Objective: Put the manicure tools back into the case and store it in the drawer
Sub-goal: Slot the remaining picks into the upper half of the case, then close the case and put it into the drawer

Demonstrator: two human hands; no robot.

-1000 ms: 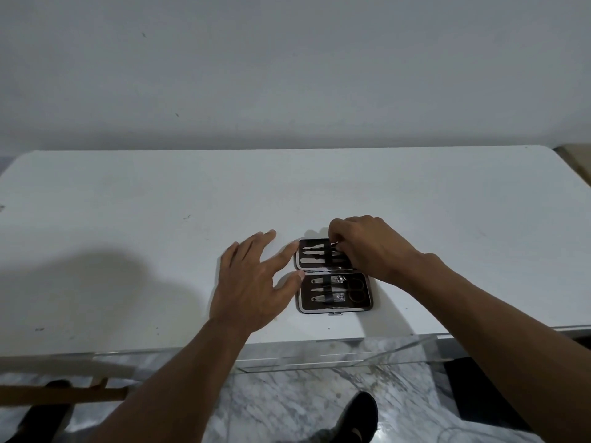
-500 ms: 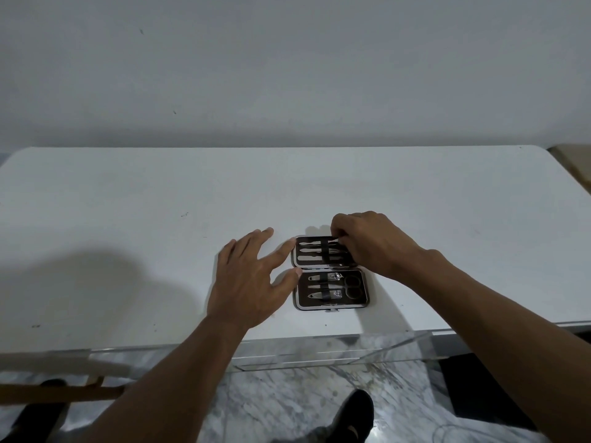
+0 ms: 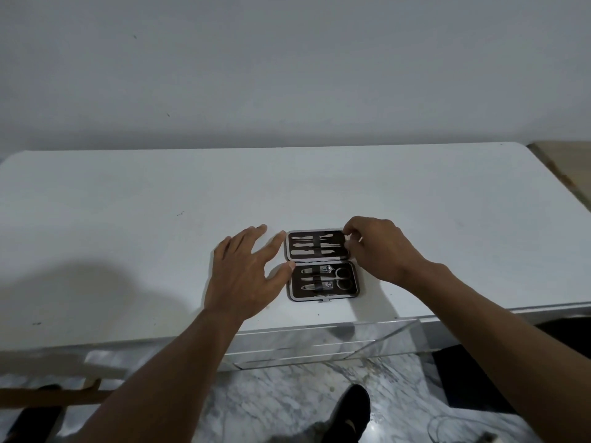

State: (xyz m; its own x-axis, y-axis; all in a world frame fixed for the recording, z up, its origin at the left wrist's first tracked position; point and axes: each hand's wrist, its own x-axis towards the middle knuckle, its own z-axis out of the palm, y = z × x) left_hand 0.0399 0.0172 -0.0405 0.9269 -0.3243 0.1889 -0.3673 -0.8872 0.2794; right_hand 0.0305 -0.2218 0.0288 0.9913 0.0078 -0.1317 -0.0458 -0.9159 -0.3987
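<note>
Two halves of the case (image 3: 322, 263) lie open flat on the worktop (image 3: 128, 238), near its 6 o'clock edge, hinge running 9-to-3. Every slot I can see looks filled: four slim tools (image 3: 315, 245) under the strap in the 12 o'clock half, clippers and scissors (image 3: 342, 278) in the 6 o'clock half. Left hand (image 3: 246, 276) is released, fingers spread at the case's 9 o'clock side, thumb tip touching the rim by the hinge. Right hand (image 3: 380, 251) sits at the 2 o'clock corner, fingers curled at the far half's rim. Can't tell if it pinches the rim or a tool end. My read of the step: final seating, then close. To do it well, brace with the left thumb so the case doesn't skate. Check that every tool tip is under its strap and inside the rim. Fold the 12 o'clock half toward 6 and press until the clasp tab (image 3: 323, 301) catches. Pull the thumb clear before the halves meet. The drawer can't be made out from here.
</note>
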